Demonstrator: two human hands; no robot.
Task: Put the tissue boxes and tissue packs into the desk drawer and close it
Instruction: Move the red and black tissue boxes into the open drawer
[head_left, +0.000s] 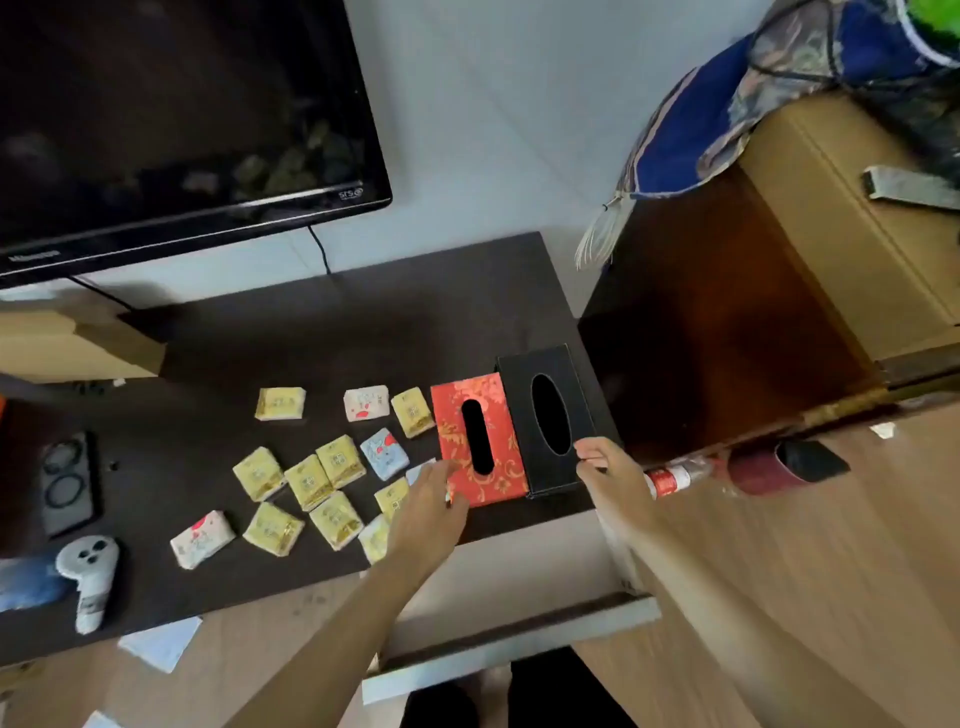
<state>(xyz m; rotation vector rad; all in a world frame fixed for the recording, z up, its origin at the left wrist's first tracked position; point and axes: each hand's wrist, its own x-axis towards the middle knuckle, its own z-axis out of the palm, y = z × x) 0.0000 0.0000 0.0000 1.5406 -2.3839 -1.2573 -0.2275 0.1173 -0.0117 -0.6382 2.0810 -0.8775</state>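
Head view: dark bench (363, 332) across centre frame. Red tissue box (480, 439) and black tissue box (550, 418) side by side, touching, centre right near bench edge. Left hand (428, 506) with fingers straight, touching red box's near left corner. Right hand (605, 465) pinches black box's near right corner. Small tissue packs (311, 483), yellow, white, blue, scattered left of boxes. Open white drawer (511, 618) at lower centre. TV (171, 124) upper left.
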